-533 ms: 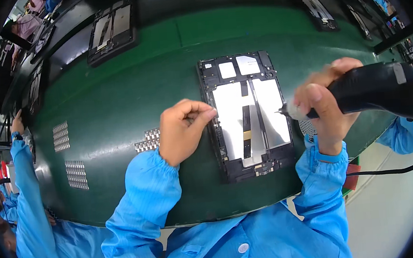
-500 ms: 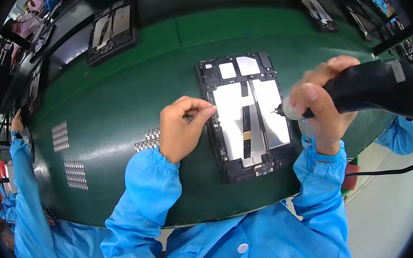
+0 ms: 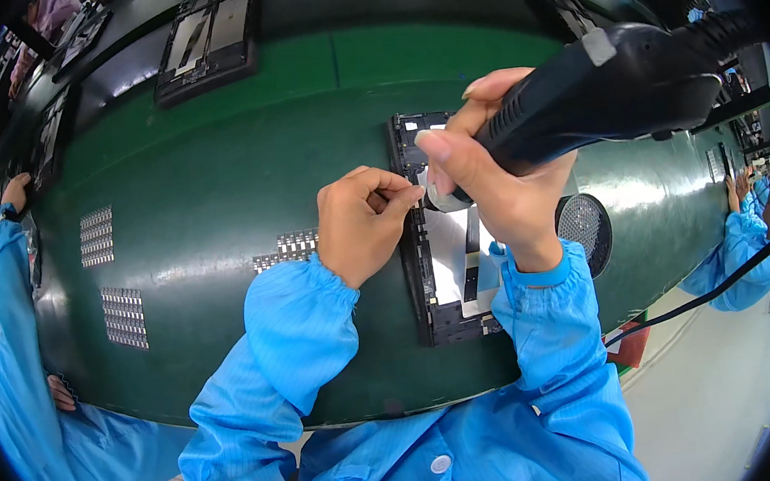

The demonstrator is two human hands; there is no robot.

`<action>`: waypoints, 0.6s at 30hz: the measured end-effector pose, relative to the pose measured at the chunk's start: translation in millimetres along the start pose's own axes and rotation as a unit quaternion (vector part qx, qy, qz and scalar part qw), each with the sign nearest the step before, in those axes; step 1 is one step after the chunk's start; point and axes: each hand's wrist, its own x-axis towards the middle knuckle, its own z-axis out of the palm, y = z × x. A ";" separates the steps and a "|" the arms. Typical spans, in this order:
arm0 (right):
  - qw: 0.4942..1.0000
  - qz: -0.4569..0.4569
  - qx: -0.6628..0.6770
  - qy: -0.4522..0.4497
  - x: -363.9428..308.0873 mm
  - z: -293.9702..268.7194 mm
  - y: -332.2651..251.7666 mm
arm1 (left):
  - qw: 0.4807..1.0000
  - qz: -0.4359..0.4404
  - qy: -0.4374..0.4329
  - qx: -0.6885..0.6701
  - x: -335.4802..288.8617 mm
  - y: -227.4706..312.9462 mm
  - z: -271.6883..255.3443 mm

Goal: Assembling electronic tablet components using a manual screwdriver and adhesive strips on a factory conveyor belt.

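An opened tablet (image 3: 447, 267), dark-framed with silver panels and a black ribbon strip, lies on the green table. My left hand (image 3: 358, 226) is closed in a pinch at its left edge; whatever sits between thumb and forefinger is too small to make out. My right hand (image 3: 519, 197) grips a black electric screwdriver (image 3: 587, 94), tilted with its pale nose down by the tablet's left edge, close to my left fingertips. The bit's tip is hidden. My right hand and forearm cover much of the tablet's right side.
Gridded sheets of small metal parts (image 3: 124, 316) lie to the left; another sheet (image 3: 289, 247) is beside my left wrist. A round perforated dish (image 3: 585, 234) stands right of my right wrist. More opened tablets (image 3: 203, 46) line the back. A co-worker's hand (image 3: 16, 192) is far left.
My right hand has brought the screwdriver leftward across the tablet to its left edge, beside my left fingers. The round dish is now more exposed. My left hand keeps its pinch.
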 end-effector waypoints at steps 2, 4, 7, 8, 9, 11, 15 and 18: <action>1.000 0.015 0.004 -0.003 0.0 0.4 3.6 | 1.000 -0.015 0.006 0.004 1.0 5.3 1.1; 1.000 0.019 -0.005 -0.004 -1.4 -1.8 6.8 | 0.999 -0.030 0.010 0.008 1.9 4.0 2.6; 0.995 0.039 0.055 0.068 -0.8 2.6 7.6 | 0.999 -0.038 -0.011 -0.018 5.9 -1.1 3.1; 0.995 0.041 0.054 0.067 -0.8 1.7 8.6 | 0.997 -0.057 -0.030 -0.030 8.3 -2.3 2.7; 0.995 0.042 0.055 0.068 -0.8 0.5 10.5 | 0.995 -0.076 -0.049 -0.041 10.5 -3.4 3.2; 0.995 0.044 0.056 0.069 -0.3 -2.6 13.3 | 0.991 -0.110 -0.064 -0.049 15.4 0.6 3.7; 0.995 0.042 0.061 0.068 1.9 -8.0 18.4 | 0.984 -0.153 -0.076 -0.051 18.6 1.9 8.0; 0.995 0.045 0.061 0.068 3.0 -12.1 20.6 | 0.989 -0.125 -0.068 -0.043 20.9 -1.7 13.6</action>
